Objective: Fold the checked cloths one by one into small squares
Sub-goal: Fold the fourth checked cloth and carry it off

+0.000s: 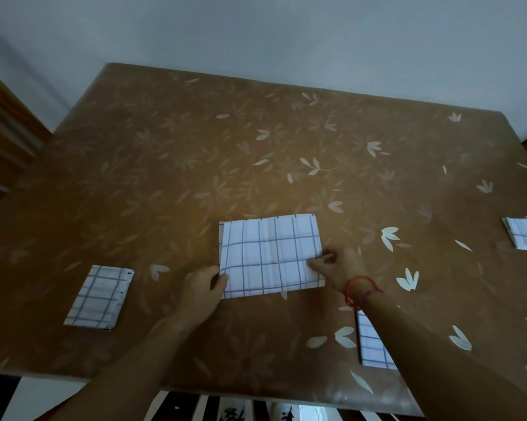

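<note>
The white cloth with a thin dark blue check, folded to a flat rectangle, lies in the near middle of the brown table covered in a pale leaf-patterned sheet. Its long axis runs left to right, roughly parallel to the table's near edge, and its far edge tilts slightly up toward the right. The left hand pinches the cloth's near-left corner, thumb on top and fingers curled. The right hand (a red string bracelet circles its wrist) grips the cloth's right edge between fingertips and thumb. Beyond the cloth the table lies bare to its far edge. Left of the cloth, well apart, sits a smaller folded check square. Near-right of the cloth, partly under the right forearm, lies another folded check piece, and a third sits far right of the cloth at the frame edge
</note>
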